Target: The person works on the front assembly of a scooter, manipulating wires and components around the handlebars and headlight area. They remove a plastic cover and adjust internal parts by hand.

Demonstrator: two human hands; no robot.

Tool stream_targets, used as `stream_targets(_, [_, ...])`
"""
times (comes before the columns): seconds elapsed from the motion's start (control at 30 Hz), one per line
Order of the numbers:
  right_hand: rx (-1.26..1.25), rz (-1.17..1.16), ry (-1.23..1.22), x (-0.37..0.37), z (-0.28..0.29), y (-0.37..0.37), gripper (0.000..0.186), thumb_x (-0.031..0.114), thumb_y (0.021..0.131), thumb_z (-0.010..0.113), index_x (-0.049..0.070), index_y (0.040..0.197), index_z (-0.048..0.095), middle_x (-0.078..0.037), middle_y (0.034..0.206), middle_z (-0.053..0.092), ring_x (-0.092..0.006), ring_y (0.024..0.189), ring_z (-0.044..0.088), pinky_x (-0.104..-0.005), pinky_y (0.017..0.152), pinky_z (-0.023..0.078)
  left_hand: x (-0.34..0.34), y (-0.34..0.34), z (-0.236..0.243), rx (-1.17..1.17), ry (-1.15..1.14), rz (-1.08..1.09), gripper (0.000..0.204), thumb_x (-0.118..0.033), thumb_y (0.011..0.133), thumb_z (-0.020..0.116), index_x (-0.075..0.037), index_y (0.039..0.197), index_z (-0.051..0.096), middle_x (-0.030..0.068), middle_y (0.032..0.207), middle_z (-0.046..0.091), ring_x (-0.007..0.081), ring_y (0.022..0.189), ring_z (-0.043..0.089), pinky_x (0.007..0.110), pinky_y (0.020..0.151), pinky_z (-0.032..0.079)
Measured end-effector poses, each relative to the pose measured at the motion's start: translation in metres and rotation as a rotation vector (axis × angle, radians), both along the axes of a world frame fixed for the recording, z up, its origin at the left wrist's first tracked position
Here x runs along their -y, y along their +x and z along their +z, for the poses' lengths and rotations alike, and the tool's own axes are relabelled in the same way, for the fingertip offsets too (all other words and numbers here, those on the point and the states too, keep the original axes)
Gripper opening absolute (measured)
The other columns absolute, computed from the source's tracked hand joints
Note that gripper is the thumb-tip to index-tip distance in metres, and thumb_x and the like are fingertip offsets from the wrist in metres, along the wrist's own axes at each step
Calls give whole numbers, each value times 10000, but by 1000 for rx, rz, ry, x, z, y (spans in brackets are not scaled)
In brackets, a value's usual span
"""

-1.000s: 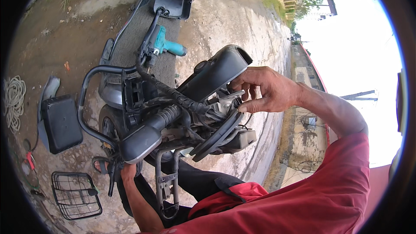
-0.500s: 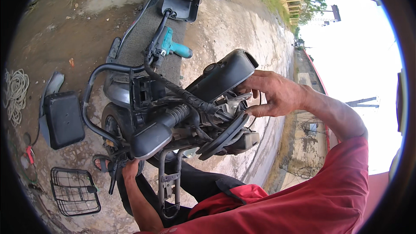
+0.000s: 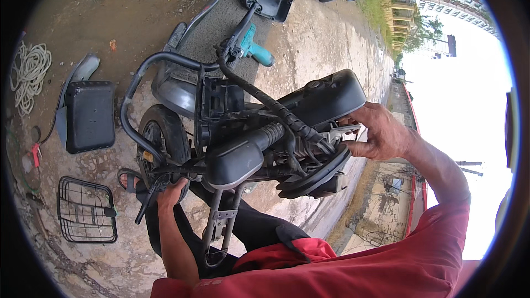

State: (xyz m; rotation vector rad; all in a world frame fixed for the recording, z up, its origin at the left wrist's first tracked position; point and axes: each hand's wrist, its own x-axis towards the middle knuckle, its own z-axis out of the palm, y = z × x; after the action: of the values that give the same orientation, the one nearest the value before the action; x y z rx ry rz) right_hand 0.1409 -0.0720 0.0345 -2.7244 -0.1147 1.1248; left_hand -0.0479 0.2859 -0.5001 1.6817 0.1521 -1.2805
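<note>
Looked half-stripped: basket (image 3: 86, 209) off on the ground (image 3: 138, 259), wiring (image 3: 276, 107) bare. Left grip (image 3: 172, 192) clasped the handlebar (image 3: 178, 169); right grip (image 3: 380, 132) at the black cover (image 3: 326, 96), couldn't tell its hold.

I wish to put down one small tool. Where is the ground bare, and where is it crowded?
Bare: pale pavement between the teal drill and the grass; brown earth between the rope, black tray and curved black bar, save a small orange scrap. Crowded: around the right hand, by the black cover and wrapped cable.
</note>
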Motion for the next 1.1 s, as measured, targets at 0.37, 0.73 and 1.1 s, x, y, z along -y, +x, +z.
stream_targets(0.37, [-104, -483, 100, 54, 1, -65, 591, 141, 943, 773, -10, 1400, 430, -142, 1276, 545, -230, 1059, 617, -377, 810, 561, 1, 45, 81, 21, -122, 155, 480, -448, 896, 760, -142, 1264, 719, 54, 1263, 733, 258, 1215, 660, 411, 1055, 492])
stream_targets(0.73, [-41, -624, 59, 10, -5, -38, 532, 408, 906, 796, -32, 1129, 597, -70, 993, 637, -165, 901, 594, -323, 803, 490, 5, 44, 68, 19, -245, 196, 382, -322, 905, 771, -127, 1231, 731, 70, 1229, 743, 252, 1157, 684, 402, 1024, 519])
stream_targets(1.1, [15, -402, 82, -26, -20, -25, 785, 514, 818, 858, -28, 1311, 575, -98, 1216, 669, -194, 1077, 624, -325, 961, 475, 4, 42, 61, 174, -172, 36, 481, -415, 917, 745, -148, 1313, 685, 72, 1351, 686, 266, 1294, 605, 405, 1134, 436])
